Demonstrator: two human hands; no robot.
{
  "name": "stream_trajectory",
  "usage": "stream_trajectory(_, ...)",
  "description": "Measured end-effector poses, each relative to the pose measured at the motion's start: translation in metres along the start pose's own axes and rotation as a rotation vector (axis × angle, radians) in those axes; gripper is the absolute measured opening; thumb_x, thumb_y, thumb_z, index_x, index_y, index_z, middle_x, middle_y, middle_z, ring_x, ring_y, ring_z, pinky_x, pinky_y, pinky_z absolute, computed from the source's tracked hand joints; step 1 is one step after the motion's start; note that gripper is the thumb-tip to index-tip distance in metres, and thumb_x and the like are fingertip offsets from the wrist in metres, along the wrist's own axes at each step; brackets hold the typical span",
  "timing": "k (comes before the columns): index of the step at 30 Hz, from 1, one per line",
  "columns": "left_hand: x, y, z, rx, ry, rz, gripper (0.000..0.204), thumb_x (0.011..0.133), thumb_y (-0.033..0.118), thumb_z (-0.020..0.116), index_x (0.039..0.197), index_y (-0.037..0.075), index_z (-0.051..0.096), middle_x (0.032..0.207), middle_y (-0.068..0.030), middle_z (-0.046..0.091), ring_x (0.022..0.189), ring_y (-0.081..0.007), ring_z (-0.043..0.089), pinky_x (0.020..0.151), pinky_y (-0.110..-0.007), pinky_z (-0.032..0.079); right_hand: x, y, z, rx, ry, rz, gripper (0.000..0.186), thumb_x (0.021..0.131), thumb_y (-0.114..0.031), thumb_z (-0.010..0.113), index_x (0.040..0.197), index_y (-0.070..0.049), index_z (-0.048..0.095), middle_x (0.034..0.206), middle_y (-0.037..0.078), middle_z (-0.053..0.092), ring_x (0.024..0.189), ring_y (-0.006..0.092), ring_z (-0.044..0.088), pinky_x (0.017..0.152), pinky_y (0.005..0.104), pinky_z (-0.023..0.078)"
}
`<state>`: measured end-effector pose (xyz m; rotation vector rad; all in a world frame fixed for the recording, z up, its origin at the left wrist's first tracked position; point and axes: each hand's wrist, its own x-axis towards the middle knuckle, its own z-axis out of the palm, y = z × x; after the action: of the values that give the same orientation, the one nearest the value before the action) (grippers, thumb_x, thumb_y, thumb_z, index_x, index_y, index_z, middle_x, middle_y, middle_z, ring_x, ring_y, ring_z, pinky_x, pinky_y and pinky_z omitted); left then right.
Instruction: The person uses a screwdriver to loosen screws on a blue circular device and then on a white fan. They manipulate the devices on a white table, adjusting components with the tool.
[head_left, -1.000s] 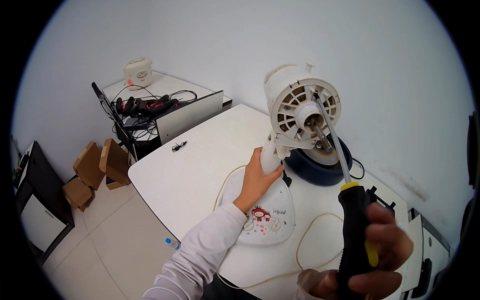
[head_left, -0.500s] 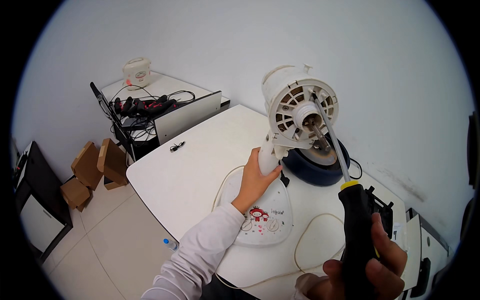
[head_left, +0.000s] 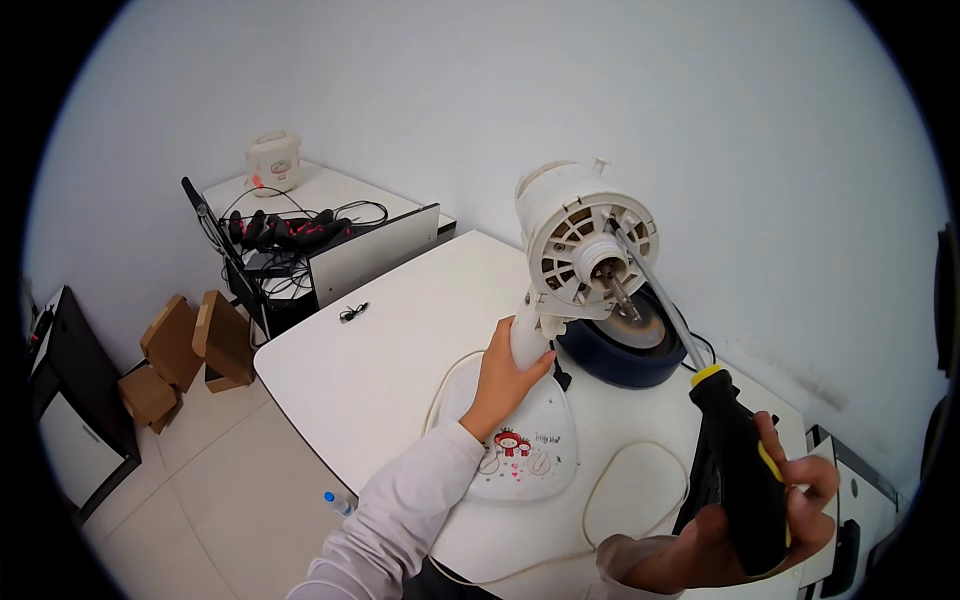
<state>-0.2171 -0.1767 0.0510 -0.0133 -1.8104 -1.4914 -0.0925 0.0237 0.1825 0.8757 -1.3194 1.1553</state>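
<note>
My left hand (head_left: 508,372) is wrapped round the white neck of a desk fan (head_left: 570,205), just under its motor housing. The housing faces me without blades or guard, and a metal shaft juts from the threaded collar. Below the hand lies the fan's white base (head_left: 540,475), printed with red cartoon figures and carrying knobs. My right hand (head_left: 790,500) grips the black and yellow handle of a screwdriver (head_left: 740,460). Its long shank slants up to the front of the housing, with the tip at a slot near the upper right of the collar.
Behind the fan lies a round dark blue object (head_left: 635,350) on the white table (head_left: 380,370). A pale cord (head_left: 590,500) loops across the front right. A small black cable (head_left: 353,312) lies at left. Cardboard boxes (head_left: 222,340) and a bottle (head_left: 338,503) stand on the floor.
The fan housing sits slightly lower and further left in view, as does much of the scene. My right hand's fingers have shifted on the screwdriver handle, and the handle has swung to the right.
</note>
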Motion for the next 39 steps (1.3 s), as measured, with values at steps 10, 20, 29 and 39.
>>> stream_trajectory(10,-0.004,-0.011,-0.011,0.182,0.084,0.041,0.063,0.069,0.018,0.071,0.119,0.001,0.037,0.111,-0.018,0.051,0.102,-0.0277,0.051,0.086,-0.037,0.041,0.023,-0.001,-0.014,0.04,-0.367,-0.239,0.044,0.068,-0.006,0.076,0.103,-0.005,0.05,0.099,0.022,0.06,0.092,0.035,0.061,0.082,0.0435,0.052)
stream_trajectory(20,-0.039,0.174,-0.038,0.336,-0.019,0.972,0.046,0.064,0.008,0.067,0.108,0.006,0.053,0.113,-0.0141,0.053,0.102,-0.0296,0.053,0.083,-0.043,0.043,0.013,0.006,-0.003,0.148,-0.039,-0.132,0.032,0.079,-0.008,0.066,0.102,-0.004,0.045,0.104,0.017,0.043,0.094,0.0343,0.059,0.081,0.0374,0.055)
stream_trajectory(29,-0.038,0.213,0.017,0.168,0.285,1.225,0.035,0.08,0.019,0.056,0.113,0.01,0.057,0.092,-0.0076,0.065,0.081,-0.021,0.064,0.068,-0.033,0.053,0.031,0.009,-0.04,-0.345,-0.281,-0.553,0.048,0.087,-0.036,0.054,0.118,-0.003,0.04,0.107,0.017,0.047,0.092,0.0284,0.055,0.076,0.0383,0.049)
stream_trajectory(39,-0.027,0.203,0.025,-0.029,0.514,1.323,0.024,0.076,0.023,0.061,0.096,0.009,0.063,0.094,-0.0075,0.064,0.082,-0.0221,0.064,0.067,-0.032,0.057,0.014,-0.019,-0.004,-0.436,0.163,-0.017,0.066,0.078,-0.069,0.046,0.092,-0.005,0.045,0.066,0.004,0.046,0.058,0.0116,0.046,0.051,0.0206,0.034)
